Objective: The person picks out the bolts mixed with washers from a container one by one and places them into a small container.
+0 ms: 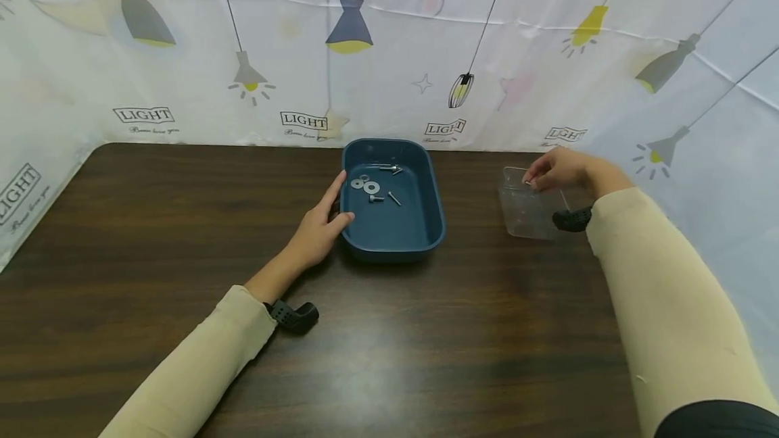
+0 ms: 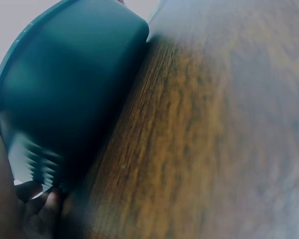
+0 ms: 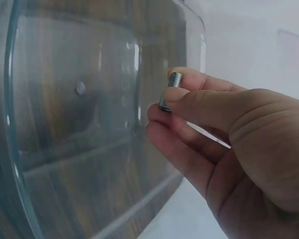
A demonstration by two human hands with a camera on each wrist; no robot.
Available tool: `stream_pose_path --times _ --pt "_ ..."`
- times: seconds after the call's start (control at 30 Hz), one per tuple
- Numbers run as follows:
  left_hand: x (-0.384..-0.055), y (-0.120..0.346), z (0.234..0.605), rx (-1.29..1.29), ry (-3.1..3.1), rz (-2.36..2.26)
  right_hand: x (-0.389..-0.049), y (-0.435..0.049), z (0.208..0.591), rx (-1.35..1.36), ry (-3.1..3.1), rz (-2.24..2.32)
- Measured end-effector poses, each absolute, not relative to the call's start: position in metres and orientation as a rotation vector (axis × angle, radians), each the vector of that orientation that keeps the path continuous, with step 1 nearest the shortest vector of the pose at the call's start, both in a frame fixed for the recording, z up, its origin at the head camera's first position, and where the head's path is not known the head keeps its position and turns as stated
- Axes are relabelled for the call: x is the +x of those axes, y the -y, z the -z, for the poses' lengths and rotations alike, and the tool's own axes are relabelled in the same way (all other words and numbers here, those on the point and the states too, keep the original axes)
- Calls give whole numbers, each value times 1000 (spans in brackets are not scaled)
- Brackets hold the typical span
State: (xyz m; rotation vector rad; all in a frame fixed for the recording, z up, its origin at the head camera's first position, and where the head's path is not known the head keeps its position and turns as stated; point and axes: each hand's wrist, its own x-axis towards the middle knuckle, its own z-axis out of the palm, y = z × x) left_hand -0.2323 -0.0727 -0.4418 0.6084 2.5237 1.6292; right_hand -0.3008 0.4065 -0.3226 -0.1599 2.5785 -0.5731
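Observation:
Over the clear plastic box, my right hand pinches a small metal screw between thumb and fingertips. Its threaded end shows past the thumb in the right wrist view. My left hand holds the left side of a blue bin, thumb at the rim and fingers along the outer wall. In the left wrist view, fingertips touch a ridged part of that wall. Inside the bin lie several washers and several screws, grouped toward its left and far parts.
The bin and the box stand apart on a dark wood table, both near its back edge. A white cloth printed with lamps hangs behind and along the sides.

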Motion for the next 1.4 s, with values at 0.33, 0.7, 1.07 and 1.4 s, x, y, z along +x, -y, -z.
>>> stream_pose_path --times 0.33,0.7,1.07,1.4 --pt "-233 73 440 608 -2511 -1649 -303 -398 337 -181 -2561 547" --pt "-232 73 442 612 -2501 -1657 -304 -390 350 -204 -2580 510" --pt "-235 74 440 619 -2488 -1679 -305 -390 352 -147 -2610 549" --pt "-233 73 441 616 -2492 -1672 -304 -389 355 -151 -2596 553"
